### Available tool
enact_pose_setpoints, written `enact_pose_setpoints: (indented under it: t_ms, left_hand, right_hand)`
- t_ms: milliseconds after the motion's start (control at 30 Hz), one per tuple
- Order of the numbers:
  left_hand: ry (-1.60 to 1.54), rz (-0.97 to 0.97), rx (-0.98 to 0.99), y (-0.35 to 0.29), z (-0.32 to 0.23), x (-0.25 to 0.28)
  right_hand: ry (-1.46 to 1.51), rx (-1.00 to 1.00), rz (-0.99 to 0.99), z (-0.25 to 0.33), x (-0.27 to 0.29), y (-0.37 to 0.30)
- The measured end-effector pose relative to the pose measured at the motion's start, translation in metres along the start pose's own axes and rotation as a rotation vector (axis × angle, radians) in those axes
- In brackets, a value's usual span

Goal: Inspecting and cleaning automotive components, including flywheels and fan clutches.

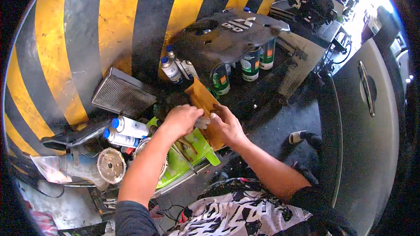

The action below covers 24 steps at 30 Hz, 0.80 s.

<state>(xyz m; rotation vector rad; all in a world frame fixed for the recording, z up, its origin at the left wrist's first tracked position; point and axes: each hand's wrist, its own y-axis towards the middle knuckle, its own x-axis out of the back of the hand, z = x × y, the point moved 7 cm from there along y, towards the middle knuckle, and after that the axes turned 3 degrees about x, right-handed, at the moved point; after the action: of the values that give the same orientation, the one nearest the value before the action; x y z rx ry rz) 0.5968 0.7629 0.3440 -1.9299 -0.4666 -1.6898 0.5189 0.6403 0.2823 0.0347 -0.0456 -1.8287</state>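
My left hand (pixel 181 120) is closed, its fingers bent against a small pale, translucent piece (pixel 202 123) whose kind I cannot make out. Just to the right, my right hand (pixel 228 127) grips the edge of a brown cardboard piece (pixel 202 95), thumb toward the left hand. That cardboard slants down between both hands, and its lower part is partly covered by them. Below the left hand lies a bright green tray (pixel 199 148) with pliers-like tools (pixel 187 148) on it. Green cans (pixel 221 82) stand just beyond the cardboard.
A dark plastic engine cover (pixel 218 35) rests over several cans and bottles. An air filter (pixel 124 91) leans at the striped wall (pixel 120 13). White blue-capped bottles (pixel 131 127) and a round toothed metal disc (pixel 110 166) lie left. A car door (pixel 367 140) stands at right.
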Motion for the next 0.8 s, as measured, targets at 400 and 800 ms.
enact_pose_setpoints:
  t_ms: [400,800]
  left_hand:
    - [0.299,0.666,0.04,0.04,0.012,-0.051]
    - [-0.311,-0.316,0.445,-0.099,0.039,0.081]
  right_hand:
    - [-0.197,0.073,0.229,0.006,-0.004,0.001]
    - [-0.657,-0.012,0.692,-0.037,-0.086,0.024]
